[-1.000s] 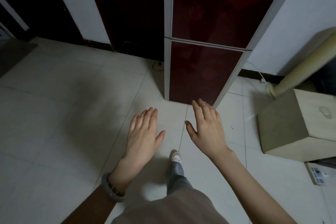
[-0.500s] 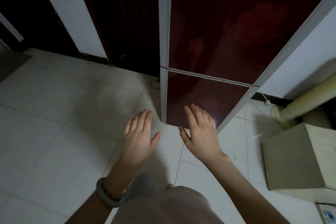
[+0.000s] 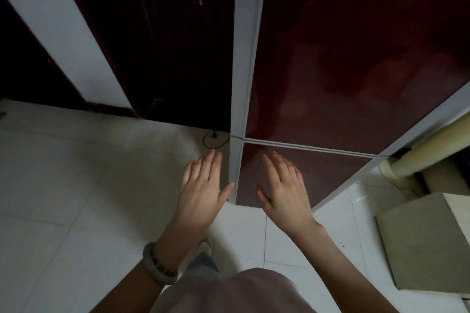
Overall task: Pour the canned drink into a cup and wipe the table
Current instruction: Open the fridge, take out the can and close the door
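They've closed in on the fridge [image 3: 356,84] now, left hand [image 3: 201,193] and right hand [image 3: 284,193] both spread flat, empty. No can or cup in sight, so probably fetching the can first.

Red fridge [image 3: 356,71] top past upper edge

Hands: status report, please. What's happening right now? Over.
Left hand and right hand open, empty, held out low. Task items: none in view. Dark red fridge straight ahead, doors shut.
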Demonstrator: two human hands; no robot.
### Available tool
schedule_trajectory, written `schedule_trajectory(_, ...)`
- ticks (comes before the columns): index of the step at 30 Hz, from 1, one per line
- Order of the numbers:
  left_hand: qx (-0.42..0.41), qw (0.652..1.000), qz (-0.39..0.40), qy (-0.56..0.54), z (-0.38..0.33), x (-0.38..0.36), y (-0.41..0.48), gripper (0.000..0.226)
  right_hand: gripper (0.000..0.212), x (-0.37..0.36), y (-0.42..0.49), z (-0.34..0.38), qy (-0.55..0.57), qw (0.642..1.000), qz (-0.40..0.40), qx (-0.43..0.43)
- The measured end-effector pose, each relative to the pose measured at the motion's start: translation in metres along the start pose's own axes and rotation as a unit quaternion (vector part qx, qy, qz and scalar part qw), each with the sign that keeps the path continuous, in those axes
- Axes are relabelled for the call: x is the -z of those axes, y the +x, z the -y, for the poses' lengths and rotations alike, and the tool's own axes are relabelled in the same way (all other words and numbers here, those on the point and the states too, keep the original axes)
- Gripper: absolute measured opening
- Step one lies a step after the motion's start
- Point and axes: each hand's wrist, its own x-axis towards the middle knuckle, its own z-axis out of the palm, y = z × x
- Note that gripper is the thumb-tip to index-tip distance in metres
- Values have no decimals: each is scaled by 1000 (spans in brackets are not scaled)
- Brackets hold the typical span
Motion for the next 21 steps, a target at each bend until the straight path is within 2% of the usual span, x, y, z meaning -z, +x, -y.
schedule_trajectory(10, -89, 996, -14, -1, 73, 3, 98, 65, 56, -28, 89, 33, -28, 997, -22, -70)
schedule_trajectory(21, -119, 991, -41, -35, 80, 12, 168, 67, 67, -11, 145, 29, -79, 992, -80, -52)
